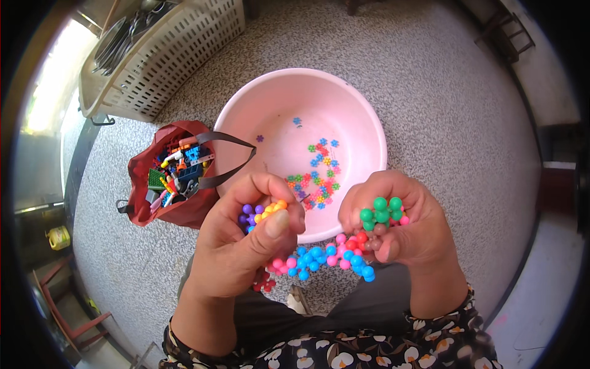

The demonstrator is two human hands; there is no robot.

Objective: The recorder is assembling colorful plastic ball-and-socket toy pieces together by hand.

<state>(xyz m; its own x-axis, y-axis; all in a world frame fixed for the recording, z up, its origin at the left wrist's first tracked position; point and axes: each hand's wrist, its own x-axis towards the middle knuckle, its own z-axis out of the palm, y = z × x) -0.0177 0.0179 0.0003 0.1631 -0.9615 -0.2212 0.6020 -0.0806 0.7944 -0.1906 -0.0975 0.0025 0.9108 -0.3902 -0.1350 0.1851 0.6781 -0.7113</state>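
Note:
Between my two hands hangs a chain of knobbly plastic connector pieces (311, 259) in blue, pink, red and other colours. My left hand (246, 230) is closed around its left end, where yellow and purple pieces show by the thumb. Closed on the other end is my right hand (402, 218), with green and brown pieces between thumb and fingers. Some pieces are hidden behind the fingers. Beyond my hands stands a round pink basin (246, 123), with many small flower-shaped connector pieces (316, 184) scattered on its bottom.
Left of the basin stands a red cloth bag (190, 212) full of mixed building toys, one dark handle reaching over the basin's rim. A pale slotted plastic basket (178, 55) is at the far left. A reddish chair frame (67, 313) and a yellow container (58, 238) are at the left edge.

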